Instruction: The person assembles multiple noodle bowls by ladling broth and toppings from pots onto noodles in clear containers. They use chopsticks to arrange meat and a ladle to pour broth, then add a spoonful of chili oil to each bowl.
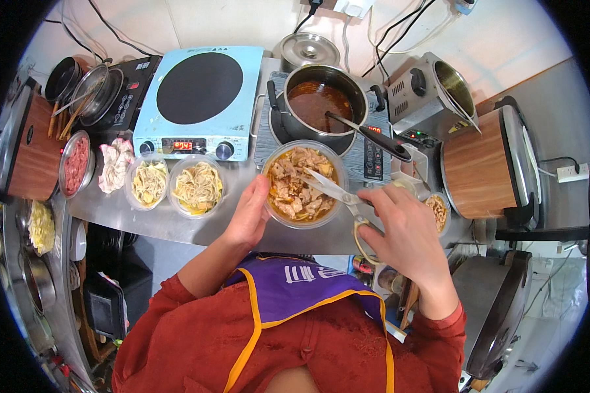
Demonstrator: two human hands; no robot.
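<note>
A round clear plastic bowl [332,218] of sliced meat in brown sauce stands near the counter's front edge, before the dark pot. My left hand [248,211] grips its left side, the thumb by the rim and the other fingers mostly hidden. Closed around the handles of metal scissors [352,198] is my right hand [406,226]. The blades reach over the right rim and point down at the meat [299,178]. Left of the bowl are two clear tubs of noodles, one nearer [198,213] and one further left [146,202].
Behind the bowl, a pot [328,98] of reddish-brown soup with a ladle [383,141] sits on a cooktop. A blue induction cooker [154,131] stands to its left. Wood-patterned cookers flank both ends [482,164]. A metal bowl of minced meat [77,164] and a crumpled cloth [116,165] lie left.
</note>
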